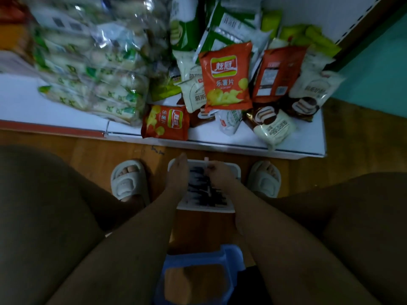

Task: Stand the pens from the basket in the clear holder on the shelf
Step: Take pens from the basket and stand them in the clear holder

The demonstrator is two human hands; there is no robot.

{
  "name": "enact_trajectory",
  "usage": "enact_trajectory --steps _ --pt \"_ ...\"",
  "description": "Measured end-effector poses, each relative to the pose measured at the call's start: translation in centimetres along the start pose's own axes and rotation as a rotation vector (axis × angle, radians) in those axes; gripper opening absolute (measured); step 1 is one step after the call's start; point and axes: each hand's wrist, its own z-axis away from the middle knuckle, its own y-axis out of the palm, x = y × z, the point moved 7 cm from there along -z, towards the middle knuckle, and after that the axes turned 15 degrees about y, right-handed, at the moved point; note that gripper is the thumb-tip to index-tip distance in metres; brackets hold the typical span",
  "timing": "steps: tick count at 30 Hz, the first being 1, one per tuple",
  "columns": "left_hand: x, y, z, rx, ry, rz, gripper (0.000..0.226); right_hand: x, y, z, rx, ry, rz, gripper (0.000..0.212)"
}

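You are seated low, looking straight down between your knees at a white basket (235, 167) on the wooden floor (88, 148), set between your two feet in pale slippers (127, 179). The basket is full of dark pens (204, 192) lying in a blurred heap; single pens cannot be told apart.

Your right hand (217, 172) is over the far end of the basket with its fingers curled, pinching one pale pen (206, 162) whose tip sticks up past the knuckles. Your left hand (178, 172) reaches down at the basket's left rim with fingers straight and held together, gripping nothing; whether it touches the rim or the pens cannot be made out.

Just beyond the basket runs a low white shelf (297, 146), piled with snack packs. An orange chip bag (226, 75) stands near the middle, a smaller orange chip bag (165, 122) lies at the front edge, and white cake packets (273, 128) lie to the right. Clear bags of green-and-white wrapped snacks (92, 69) fill the left side, blurred.

Below your forearms, close to you, sits a blue plastic stool (198, 258).
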Motion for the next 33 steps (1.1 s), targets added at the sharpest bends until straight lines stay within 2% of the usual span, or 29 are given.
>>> enact_trajectory --steps 1,4,7,14,16,18,21,26,28,30,33 --pt "-0.7 -0.1 0.1 -0.006 0.025 0.019 0.042 0.7 -0.5 0.6 0.013 -0.006 -0.001 0.031" --pt "-4.7 -0.2 1.3 0.053 0.12 0.058 0.049 3.2 -2.0 3.0 0.055 0.016 -0.109 0.014" --pt "-8.6 -0.6 2.1 0.106 0.245 0.051 0.048 6.7 -3.9 6.0 0.02 -0.019 -0.222 0.019" --pt "-21.7 -3.7 5.4 0.089 0.595 0.021 0.041 15.6 -9.2 16.1 -0.212 -0.424 -0.327 0.032" --pt "-25.5 -4.6 6.7 0.077 0.705 0.017 0.034 17.8 -11.1 19.4 -0.245 -0.525 -0.377 0.026" --pt "-28.9 -5.7 7.8 0.046 0.804 0.009 0.031 19.9 -13.0 22.7 -0.281 -0.618 -0.42 0.017" --pt "-34.1 -7.5 10.2 -0.027 0.962 -0.048 0.034 22.7 -16.2 27.3 -0.345 -0.739 -0.51 0.016" --pt "-41.6 -9.2 14.0 -0.095 1.334 -0.396 0.038 27.1 -21.3 36.2 -0.404 -0.932 -0.538 0.025" --pt "-44.3 -9.7 15.1 -0.129 1.445 -0.417 0.036 28.8 -22.8 39.3 -0.414 -0.976 -0.51 0.025" --pt "-47.0 -10.7 15.9 -0.228 1.503 -0.384 0.033 30.4 -24.4 41.9 -0.452 -1.022 -0.483 0.027" --pt "-50.0 -12.7 15.1 -0.395 1.467 -0.322 0.028 32.7 -27.1 44.6 -0.516 -1.103 -0.479 0.021"
